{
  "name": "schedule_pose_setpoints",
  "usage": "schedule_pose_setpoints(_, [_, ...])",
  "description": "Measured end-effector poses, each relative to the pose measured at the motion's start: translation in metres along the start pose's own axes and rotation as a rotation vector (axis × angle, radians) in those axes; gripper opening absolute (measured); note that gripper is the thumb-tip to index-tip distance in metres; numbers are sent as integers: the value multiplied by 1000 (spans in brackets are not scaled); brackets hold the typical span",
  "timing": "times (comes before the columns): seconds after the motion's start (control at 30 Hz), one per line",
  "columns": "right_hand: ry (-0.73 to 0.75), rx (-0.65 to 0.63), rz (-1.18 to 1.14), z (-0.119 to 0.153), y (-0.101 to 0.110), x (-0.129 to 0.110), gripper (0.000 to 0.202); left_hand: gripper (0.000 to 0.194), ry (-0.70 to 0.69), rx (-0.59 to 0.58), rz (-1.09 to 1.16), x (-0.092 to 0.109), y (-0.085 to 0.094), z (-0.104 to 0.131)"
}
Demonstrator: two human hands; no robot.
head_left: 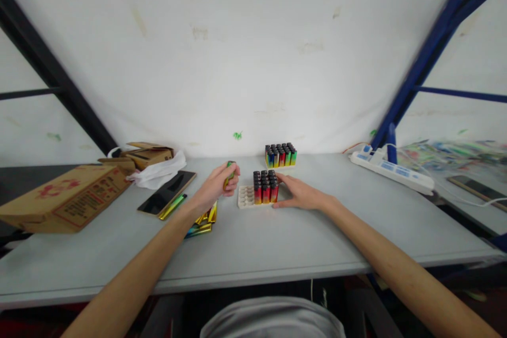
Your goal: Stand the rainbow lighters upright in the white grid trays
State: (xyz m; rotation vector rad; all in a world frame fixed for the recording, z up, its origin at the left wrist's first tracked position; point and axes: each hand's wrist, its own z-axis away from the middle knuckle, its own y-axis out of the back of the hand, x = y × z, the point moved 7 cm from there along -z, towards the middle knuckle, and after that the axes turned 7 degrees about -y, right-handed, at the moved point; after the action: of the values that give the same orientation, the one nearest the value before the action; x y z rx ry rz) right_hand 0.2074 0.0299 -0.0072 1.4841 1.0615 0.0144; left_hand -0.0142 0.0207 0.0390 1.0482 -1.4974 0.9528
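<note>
My left hand [220, 184] is closed around a green lighter-like cylinder [229, 175] with a dark top, held above the table. To its right stands a white tray [246, 196] with round holes; its left part shows bare holes. Several red-and-yellow cylinders with black tops [265, 188] stand upright in its right part. Against their right side rests my right hand [295, 191], thumb and fingers apart around the tray's end. Loose gold, green and blue cylinders [203, 222] lie below my left hand, partly hidden by the forearm.
A second filled tray [281, 155] stands near the wall. At left are a cardboard box [75, 195], a white plastic bag [158, 170], a dark phone [168, 192] and green-gold cylinders [172, 207]. A power strip [392, 170] lies at right, with another phone [480, 191] beyond.
</note>
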Motion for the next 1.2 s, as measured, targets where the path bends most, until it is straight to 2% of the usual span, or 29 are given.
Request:
schedule_pose_setpoints(0.1, [-7,-6,15,0,0,0,101,45,-5,79,-136,-7,8,-4])
schedule_pose_setpoints(0.27, [-9,-19,40,0,-1,0,103,45,-195,141,-471,1,15,-2])
schedule_pose_setpoints(0.4, [-9,-16,37,0,-1,1,103,38,-234,116,-619,6,10,2])
schedule_pose_setpoints(0.57, [-22,-23,35,0,-1,2,104,33,-241,96,-642,6,6,2])
schedule_pose_setpoints(0.67, [-16,-23,30,0,-1,1,103,37,-242,101,-638,6,9,2])
schedule_pose_setpoints(0.83, [-4,-25,18,0,-1,0,103,43,-172,43,-594,2,9,1])
schedule_pose_setpoints(0.97, [-1,-13,8,0,0,-1,101,33,-129,56,-520,-7,9,0])
schedule_pose_setpoints(1.07, [-7,-10,8,0,0,-1,101,33,-98,30,-515,-16,7,-2])
schedule_pose_setpoints(1.2, [11,2,3,-1,1,-4,97,34,-204,-12,-575,-8,2,-3])
